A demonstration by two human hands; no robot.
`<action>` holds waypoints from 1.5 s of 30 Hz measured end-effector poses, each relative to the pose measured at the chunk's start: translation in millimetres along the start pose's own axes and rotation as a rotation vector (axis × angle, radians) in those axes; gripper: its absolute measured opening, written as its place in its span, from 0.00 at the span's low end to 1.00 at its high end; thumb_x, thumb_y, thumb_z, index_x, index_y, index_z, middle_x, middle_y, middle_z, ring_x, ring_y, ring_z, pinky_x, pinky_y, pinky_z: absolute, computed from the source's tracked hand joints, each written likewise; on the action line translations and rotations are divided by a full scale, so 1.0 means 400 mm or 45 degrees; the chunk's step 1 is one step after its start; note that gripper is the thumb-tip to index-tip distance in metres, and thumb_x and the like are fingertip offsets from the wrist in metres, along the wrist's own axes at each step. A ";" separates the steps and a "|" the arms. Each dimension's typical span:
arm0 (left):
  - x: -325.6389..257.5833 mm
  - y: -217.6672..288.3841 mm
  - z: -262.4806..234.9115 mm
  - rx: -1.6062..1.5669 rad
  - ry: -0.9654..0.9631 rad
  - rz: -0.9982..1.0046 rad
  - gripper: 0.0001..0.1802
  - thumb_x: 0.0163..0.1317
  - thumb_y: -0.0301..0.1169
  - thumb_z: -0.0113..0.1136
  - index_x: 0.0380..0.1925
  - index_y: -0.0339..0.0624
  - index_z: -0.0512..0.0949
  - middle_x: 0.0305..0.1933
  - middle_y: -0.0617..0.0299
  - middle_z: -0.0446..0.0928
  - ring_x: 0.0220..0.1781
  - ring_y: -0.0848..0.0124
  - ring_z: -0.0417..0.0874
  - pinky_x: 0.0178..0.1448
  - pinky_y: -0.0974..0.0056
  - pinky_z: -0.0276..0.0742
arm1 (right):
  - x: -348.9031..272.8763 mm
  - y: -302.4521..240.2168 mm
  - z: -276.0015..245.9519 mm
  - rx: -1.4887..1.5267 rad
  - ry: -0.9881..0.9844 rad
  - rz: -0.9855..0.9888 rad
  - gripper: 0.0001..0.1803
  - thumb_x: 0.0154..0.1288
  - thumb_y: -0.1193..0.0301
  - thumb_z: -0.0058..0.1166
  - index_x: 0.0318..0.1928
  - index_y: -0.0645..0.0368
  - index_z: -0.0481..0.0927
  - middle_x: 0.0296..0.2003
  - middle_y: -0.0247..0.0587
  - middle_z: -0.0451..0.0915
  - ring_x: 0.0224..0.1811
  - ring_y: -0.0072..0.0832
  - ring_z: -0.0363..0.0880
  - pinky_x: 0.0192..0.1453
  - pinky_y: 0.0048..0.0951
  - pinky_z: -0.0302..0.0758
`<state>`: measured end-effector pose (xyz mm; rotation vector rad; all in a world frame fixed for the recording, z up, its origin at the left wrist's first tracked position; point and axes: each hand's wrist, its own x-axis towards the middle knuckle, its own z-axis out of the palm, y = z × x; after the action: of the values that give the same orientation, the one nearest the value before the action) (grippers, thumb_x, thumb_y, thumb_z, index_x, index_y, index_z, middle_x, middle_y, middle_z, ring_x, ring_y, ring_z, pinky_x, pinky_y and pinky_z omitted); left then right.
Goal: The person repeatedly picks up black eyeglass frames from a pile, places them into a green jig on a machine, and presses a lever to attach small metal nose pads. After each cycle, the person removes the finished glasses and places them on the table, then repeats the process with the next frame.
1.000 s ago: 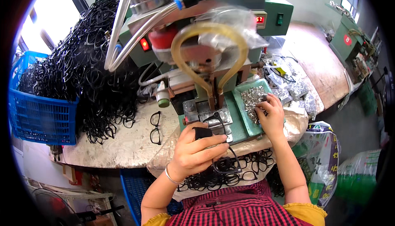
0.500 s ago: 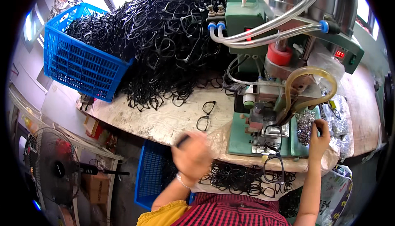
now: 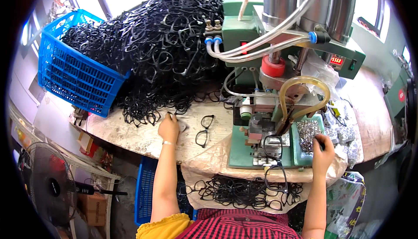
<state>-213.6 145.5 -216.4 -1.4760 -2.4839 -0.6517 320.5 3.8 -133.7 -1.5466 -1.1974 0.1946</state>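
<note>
My left hand (image 3: 168,129) reaches to the front edge of a large pile of black eyeglass frames (image 3: 174,47). Its fingers are bent together at the lowest frames, and what they pinch is hidden. Over a green tray (image 3: 298,147) of small shiny metal parts (image 3: 307,134), my right hand (image 3: 323,152) has its dark-tipped fingers closed; anything in them is too small to make out. One black eyeglass frame (image 3: 273,178) hangs at the front of the green press (image 3: 244,152), partly under its head. A separate eyeglass frame (image 3: 204,130) lies on the table left of the press.
A blue basket (image 3: 78,78) of frames tilts at the far left. More frames (image 3: 235,191) lie in a cloth-lined space before my apron. Clear bags of parts (image 3: 346,137) sit right of the tray. A fan (image 3: 52,187) stands lower left; hoses (image 3: 261,52) cross the press.
My left hand has gone from the table's front edge, where it was blurred, up and left to the pile. My right hand stays at the tray. The whole view has shifted slightly.
</note>
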 end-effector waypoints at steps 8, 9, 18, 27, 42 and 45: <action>-0.152 0.021 -0.106 -0.545 -0.181 0.002 0.35 0.55 0.25 0.69 0.64 0.37 0.67 0.24 0.60 0.75 0.26 0.62 0.77 0.35 0.58 0.74 | -0.097 -0.052 -0.100 -0.162 0.085 -0.124 0.09 0.55 0.85 0.63 0.37 0.64 0.85 0.38 0.41 0.85 0.45 0.33 0.83 0.54 0.32 0.76; -0.151 0.014 -0.098 -0.673 -0.126 -0.010 0.33 0.56 0.25 0.69 0.62 0.34 0.69 0.25 0.61 0.74 0.26 0.68 0.75 0.34 0.61 0.73 | -0.076 -0.107 -0.073 -0.068 -0.001 -0.250 0.10 0.53 0.85 0.63 0.37 0.64 0.85 0.37 0.43 0.85 0.45 0.35 0.83 0.54 0.32 0.76; -0.328 0.227 -0.228 -1.819 -0.402 -0.109 0.08 0.75 0.34 0.57 0.40 0.40 0.77 0.32 0.65 0.77 0.30 0.77 0.76 0.35 0.70 0.74 | 0.027 -0.197 0.154 0.907 -0.215 0.353 0.09 0.60 0.80 0.63 0.42 0.67 0.84 0.39 0.40 0.86 0.44 0.24 0.84 0.50 0.29 0.78; -0.333 0.495 -0.564 -2.372 -0.235 0.886 0.07 0.75 0.25 0.49 0.46 0.34 0.74 0.44 0.50 0.78 0.37 0.66 0.80 0.44 0.63 0.81 | -0.022 -0.291 0.140 0.664 -0.204 -0.005 0.18 0.59 0.80 0.64 0.50 0.67 0.79 0.38 0.40 0.85 0.45 0.28 0.83 0.51 0.30 0.77; -0.369 0.506 -0.527 -1.633 -0.338 1.329 0.05 0.57 0.21 0.68 0.33 0.42 0.84 0.42 0.58 0.86 0.42 0.66 0.86 0.53 0.53 0.81 | -0.011 -0.239 0.049 0.301 -0.432 -0.094 0.18 0.62 0.74 0.59 0.53 0.61 0.81 0.51 0.47 0.84 0.57 0.40 0.81 0.65 0.39 0.74; -0.398 0.543 -0.499 -1.396 -0.295 1.640 0.09 0.52 0.27 0.74 0.34 0.49 0.88 0.43 0.63 0.88 0.41 0.66 0.88 0.59 0.51 0.79 | 0.011 -0.049 0.031 -0.734 -0.233 -0.187 0.16 0.59 0.68 0.66 0.48 0.59 0.84 0.60 0.56 0.76 0.70 0.52 0.67 0.69 0.51 0.67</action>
<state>39.7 18.0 -37.5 -3.0013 -0.5880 -1.5456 303.1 12.6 -120.5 -1.9523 -1.5992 -0.1230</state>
